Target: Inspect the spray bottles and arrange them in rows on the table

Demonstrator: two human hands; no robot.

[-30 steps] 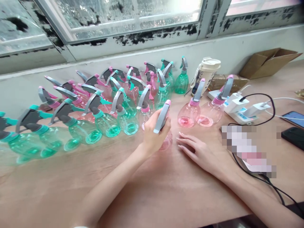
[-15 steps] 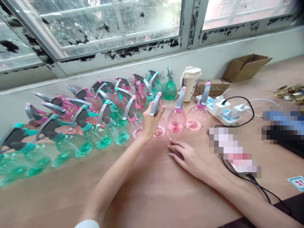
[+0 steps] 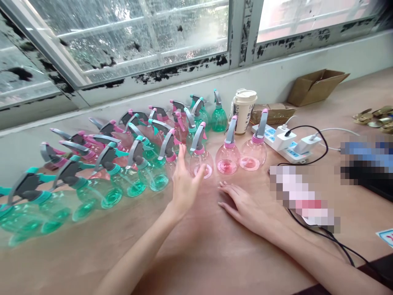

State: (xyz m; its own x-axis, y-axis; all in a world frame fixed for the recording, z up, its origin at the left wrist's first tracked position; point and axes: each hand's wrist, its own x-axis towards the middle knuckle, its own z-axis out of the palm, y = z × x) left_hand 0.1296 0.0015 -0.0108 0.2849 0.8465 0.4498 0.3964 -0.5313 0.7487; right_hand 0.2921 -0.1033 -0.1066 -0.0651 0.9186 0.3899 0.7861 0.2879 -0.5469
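My left hand is open, fingers up and thumb apart, in front of a pink spray bottle with a grey trigger head. Its fingertips partly cover a second pink spray bottle to the left. I cannot tell whether the hand touches either one. My right hand rests on the tabletop, fingers loosely stretched out, holding nothing. Beyond it two more pink bottles stand side by side, the nearer spray bottle and the farther spray bottle. Green spray bottles line the left.
More pink and green bottles crowd toward the window wall. Behind them stands a lidded paper cup. A power strip with plugs and cables, an open cardboard box and brass-coloured pieces are to the right, near a blurred-out object.
My left hand has let go of the pink spray bottle's head and drawn back toward me, lower and slightly left. The bottle stands upright. My right hand stays almost in place.
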